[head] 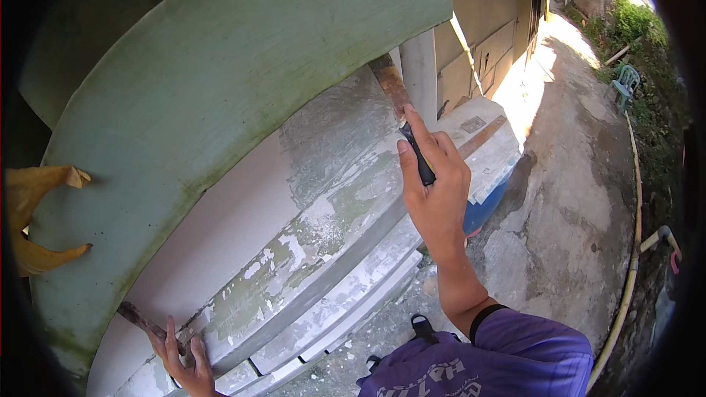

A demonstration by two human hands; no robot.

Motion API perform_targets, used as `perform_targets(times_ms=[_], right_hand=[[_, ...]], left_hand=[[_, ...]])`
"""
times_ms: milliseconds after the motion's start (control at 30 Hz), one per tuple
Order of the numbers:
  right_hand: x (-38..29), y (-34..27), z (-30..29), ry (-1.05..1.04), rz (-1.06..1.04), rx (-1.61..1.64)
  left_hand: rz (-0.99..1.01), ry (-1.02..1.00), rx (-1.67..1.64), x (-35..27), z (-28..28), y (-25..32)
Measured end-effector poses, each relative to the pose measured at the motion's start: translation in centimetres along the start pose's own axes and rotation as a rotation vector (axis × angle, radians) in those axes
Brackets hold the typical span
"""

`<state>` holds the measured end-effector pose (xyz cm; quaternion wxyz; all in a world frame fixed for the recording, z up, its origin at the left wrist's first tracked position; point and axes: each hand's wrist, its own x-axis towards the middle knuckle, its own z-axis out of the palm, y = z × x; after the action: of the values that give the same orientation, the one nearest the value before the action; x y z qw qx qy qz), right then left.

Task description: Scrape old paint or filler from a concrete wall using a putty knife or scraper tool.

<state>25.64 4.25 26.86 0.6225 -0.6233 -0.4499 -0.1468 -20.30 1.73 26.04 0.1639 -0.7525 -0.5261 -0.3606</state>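
My right hand (438, 193) grips the black handle of a rusty-bladed scraper (392, 85). Its blade reaches up to the wall just beneath the underside edge of a curved green slab (276, 27). Lower left, my left hand (185, 361) holds a dark, rusty flat tool (144, 321), whose far end meets the green slab's lower edge. Between the hands runs a wall band (242, 198), smooth and pale toward the left, with a rough grey patch (336, 132) toward the right. Below it is a ledge (309, 248) with flaking white and greenish paint.
A whitish board (488, 160) bearing a flat strip (482, 138) rests above a blue container (485, 207). Dry brown leaves (38, 253) jut in at left. A concrete path (562, 193) runs along the right, bordered by a long pipe (634, 187) and a plastic chair (626, 84).
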Motion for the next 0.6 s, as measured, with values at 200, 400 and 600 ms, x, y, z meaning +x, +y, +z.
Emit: perform_targets(times_ms=[200,400,600], right_hand=[[1.6,-0.9,0.7,0.079,-0.072,0.005],[0.2,-2.3,-0.5,0.038,-0.034,-0.035],[-0.2,-1.9,-1.9,-0.017,-0.01,-0.041]], left_hand=[[0.086,0.038,-0.05,-0.4,0.6,-1.2],[0.109,0.06,-0.049,-0.8,0.7,-1.6],[0.152,0.039,0.012,-0.6,0.2,-1.4]])
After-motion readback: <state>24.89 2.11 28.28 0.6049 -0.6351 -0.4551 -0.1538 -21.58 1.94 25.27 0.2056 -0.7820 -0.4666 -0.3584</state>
